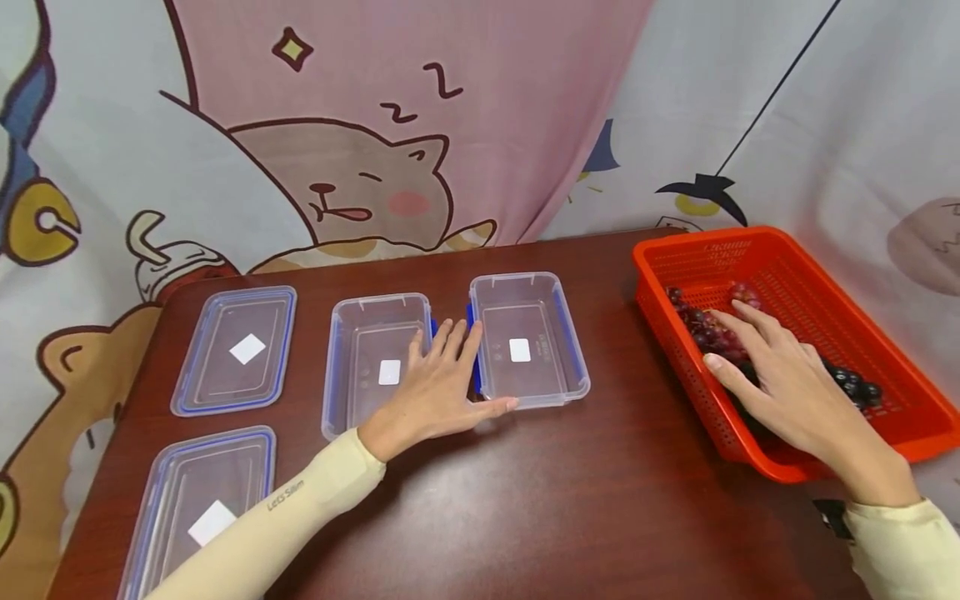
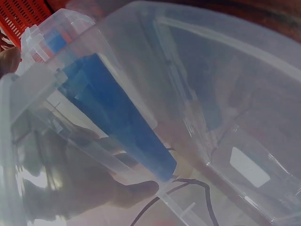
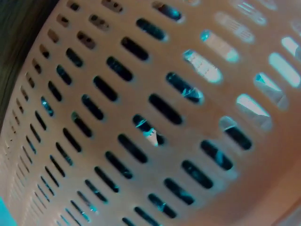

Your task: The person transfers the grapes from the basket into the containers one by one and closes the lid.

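My left hand [image 1: 438,392], fingers spread and straight, lies over the gap between a left clear plastic container [image 1: 352,325] and a right clear plastic container [image 1: 525,312]. Its thumb points toward the right container's near edge. Both containers are lidless, with blue clips and a white label inside. A blue clip [image 2: 120,117] shows large in the left wrist view. My right hand [image 1: 795,392] reaches into a red basket [image 1: 825,292], fingers lightly bent over red grapes [image 1: 705,329]. Dark grapes [image 1: 851,383] lie beside it. The slotted basket wall [image 3: 155,94] fills the right wrist view.
Two clear lids with blue seals and white labels lie at the table's left: a far lid [image 1: 232,350] and a near lid [image 1: 210,500], partly covered by my left sleeve. A printed curtain [image 1: 525,100] hangs behind the brown table [image 1: 570,492].
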Action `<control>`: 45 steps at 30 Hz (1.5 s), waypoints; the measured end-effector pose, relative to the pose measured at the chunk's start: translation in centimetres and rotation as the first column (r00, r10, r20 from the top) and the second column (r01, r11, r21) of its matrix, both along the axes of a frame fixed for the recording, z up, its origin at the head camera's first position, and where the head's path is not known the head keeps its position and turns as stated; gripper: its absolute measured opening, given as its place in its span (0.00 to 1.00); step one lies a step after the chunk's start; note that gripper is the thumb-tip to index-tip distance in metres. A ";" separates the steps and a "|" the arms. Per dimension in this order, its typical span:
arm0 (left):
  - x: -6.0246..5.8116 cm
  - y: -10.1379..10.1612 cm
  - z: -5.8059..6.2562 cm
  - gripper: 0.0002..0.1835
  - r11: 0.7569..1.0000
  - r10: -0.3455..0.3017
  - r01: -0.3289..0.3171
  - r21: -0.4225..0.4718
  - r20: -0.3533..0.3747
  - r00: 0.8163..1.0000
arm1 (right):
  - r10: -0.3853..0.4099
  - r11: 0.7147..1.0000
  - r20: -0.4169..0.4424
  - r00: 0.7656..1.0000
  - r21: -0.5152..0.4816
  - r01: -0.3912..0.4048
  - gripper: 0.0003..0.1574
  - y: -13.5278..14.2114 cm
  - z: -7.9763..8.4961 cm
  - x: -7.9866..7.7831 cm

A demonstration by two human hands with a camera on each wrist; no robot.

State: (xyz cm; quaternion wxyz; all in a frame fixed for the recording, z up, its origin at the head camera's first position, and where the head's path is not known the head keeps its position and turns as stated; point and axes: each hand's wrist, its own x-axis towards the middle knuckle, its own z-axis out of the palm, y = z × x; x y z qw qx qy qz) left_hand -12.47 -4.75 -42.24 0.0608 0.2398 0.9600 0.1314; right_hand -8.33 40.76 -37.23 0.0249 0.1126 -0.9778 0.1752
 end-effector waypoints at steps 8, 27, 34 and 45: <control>0.0 0.0 0.1 0.69 1.000 0.008 -0.008 -0.019 0.001 1.000 | -0.043 0.999 0.000 0.999 0.031 0.043 0.50 0.5 -0.2 -0.1; -0.3 0.2 0.6 0.67 0.999 0.030 -0.031 0.014 0.042 0.999 | -0.174 0.959 0.000 0.985 0.227 0.170 0.66 3.6 -0.6 0.0; -0.4 0.1 0.7 0.68 0.999 0.042 -0.043 0.020 0.074 0.996 | -0.215 0.947 0.023 0.976 0.250 0.202 0.69 4.7 -1.1 0.6; -0.5 0.1 0.7 0.68 0.999 0.041 -0.043 0.027 0.087 0.995 | -0.280 0.928 0.185 0.942 0.303 0.216 0.74 6.1 -1.3 0.5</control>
